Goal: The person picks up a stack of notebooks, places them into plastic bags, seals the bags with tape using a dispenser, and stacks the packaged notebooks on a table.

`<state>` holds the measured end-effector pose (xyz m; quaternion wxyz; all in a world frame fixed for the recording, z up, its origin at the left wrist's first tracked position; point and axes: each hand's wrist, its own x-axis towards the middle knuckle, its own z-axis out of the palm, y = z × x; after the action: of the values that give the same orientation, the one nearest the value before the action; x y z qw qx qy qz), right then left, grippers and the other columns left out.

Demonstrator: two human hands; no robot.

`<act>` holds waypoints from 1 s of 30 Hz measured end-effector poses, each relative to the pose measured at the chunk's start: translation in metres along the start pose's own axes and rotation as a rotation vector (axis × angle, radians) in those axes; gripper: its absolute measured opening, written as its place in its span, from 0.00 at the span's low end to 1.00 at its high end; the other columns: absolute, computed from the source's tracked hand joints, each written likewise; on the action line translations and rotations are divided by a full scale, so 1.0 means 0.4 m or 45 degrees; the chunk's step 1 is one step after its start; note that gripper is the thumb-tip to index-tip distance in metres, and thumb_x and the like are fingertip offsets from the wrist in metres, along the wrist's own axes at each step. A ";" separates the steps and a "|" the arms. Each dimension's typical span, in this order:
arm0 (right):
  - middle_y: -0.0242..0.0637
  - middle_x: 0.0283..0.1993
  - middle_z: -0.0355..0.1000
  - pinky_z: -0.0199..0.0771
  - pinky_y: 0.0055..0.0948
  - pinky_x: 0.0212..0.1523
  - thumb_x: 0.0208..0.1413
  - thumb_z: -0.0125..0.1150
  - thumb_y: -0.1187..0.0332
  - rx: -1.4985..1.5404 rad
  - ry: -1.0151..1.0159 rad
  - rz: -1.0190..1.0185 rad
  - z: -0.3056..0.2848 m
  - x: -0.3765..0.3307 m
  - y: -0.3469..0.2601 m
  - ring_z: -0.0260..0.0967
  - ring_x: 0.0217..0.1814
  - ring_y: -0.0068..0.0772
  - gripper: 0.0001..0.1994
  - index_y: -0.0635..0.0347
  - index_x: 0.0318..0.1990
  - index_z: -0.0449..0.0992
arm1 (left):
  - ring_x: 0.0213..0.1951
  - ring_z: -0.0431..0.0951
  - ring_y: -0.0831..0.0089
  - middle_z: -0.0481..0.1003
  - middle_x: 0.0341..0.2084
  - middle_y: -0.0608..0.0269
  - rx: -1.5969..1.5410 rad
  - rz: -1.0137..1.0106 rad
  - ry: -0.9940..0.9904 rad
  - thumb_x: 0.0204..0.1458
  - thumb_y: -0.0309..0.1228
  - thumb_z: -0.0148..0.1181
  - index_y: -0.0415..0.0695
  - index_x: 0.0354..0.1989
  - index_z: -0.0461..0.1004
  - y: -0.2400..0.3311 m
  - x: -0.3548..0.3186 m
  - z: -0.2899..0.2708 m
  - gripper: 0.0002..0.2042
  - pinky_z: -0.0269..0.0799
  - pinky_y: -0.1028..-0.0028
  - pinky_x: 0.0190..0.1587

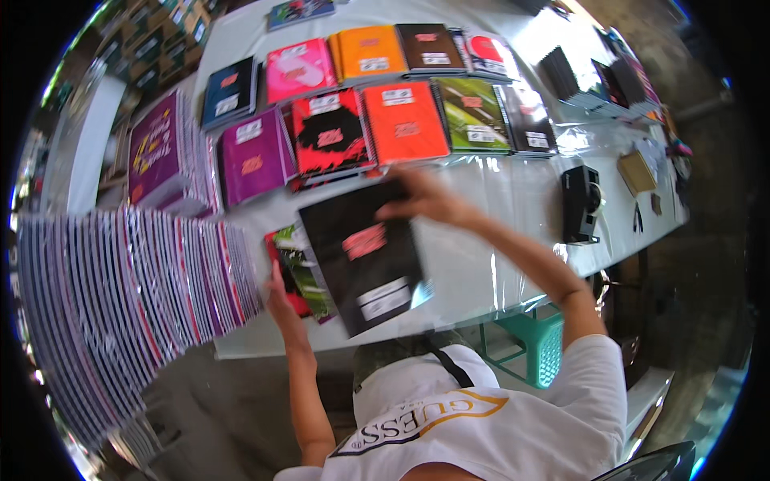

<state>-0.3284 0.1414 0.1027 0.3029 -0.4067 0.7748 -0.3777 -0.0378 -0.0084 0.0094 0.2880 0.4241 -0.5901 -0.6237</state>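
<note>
A black notebook (pixel 361 268) with a red print and a white label is tilted over the near part of the table. My right hand (pixel 421 196) is closed on its upper right corner, a little blurred. Beneath its left side a green patterned notebook (pixel 309 276) and a red-and-black notebook (pixel 298 301) stick out, fanned apart. My left hand (pixel 281 293) grips these two along their left edge; part of its fingers is hidden. Just beyond my right hand lie an orange-red notebook (pixel 405 120) and another red-and-black notebook (pixel 330 132) in a row.
Tall stacks of notebooks (pixel 136 289) rise at the left, beside a purple pile (pixel 156 148). More piles, including pink (pixel 301 70) and yellow-orange (pixel 369 52), line the far side. A black tape dispenser (pixel 579 204) stands at right. A green stool (pixel 537 349) is below the table edge.
</note>
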 end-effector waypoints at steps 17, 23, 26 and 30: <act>0.38 0.52 0.72 0.72 0.35 0.53 0.54 0.49 0.72 -1.461 0.651 -0.624 -0.459 0.564 0.609 0.70 0.55 0.37 0.13 0.56 0.47 0.73 | 0.68 0.55 0.66 0.60 0.64 0.51 0.177 0.102 -0.593 0.58 0.27 0.53 0.30 0.65 0.55 0.161 0.212 0.429 0.27 0.45 0.73 0.67; 0.36 0.43 0.77 0.70 0.34 0.50 0.44 0.58 0.84 -0.429 0.738 -0.812 -0.676 0.426 0.358 0.73 0.48 0.37 0.17 0.57 0.43 0.80 | 0.69 0.53 0.63 0.56 0.66 0.55 -0.998 -0.794 -1.146 0.59 0.55 0.46 0.38 0.68 0.51 0.128 0.386 0.762 0.38 0.50 0.63 0.68; 0.35 0.34 0.78 0.69 0.35 0.50 0.45 0.58 0.78 -0.177 0.119 -1.248 -0.800 0.294 0.147 0.70 0.50 0.39 0.08 0.65 0.35 0.78 | 0.67 0.57 0.60 0.59 0.65 0.54 -1.671 -1.062 -1.444 0.57 0.61 0.41 0.40 0.67 0.53 0.050 0.416 0.877 0.40 0.56 0.57 0.65; 0.38 0.36 0.78 0.67 0.39 0.51 0.46 0.56 0.77 0.097 -0.432 -1.090 -0.732 0.311 0.132 0.68 0.53 0.43 0.07 0.66 0.32 0.79 | 0.59 0.68 0.61 0.66 0.59 0.53 -1.623 -0.967 -1.432 0.52 0.59 0.55 0.40 0.64 0.59 0.114 0.312 0.898 0.40 0.63 0.61 0.62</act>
<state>-0.6374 0.1540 0.1943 0.2569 -0.7346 0.4622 -0.4251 -0.4156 0.0549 0.0102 -0.0852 -0.0142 -0.0105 -0.9962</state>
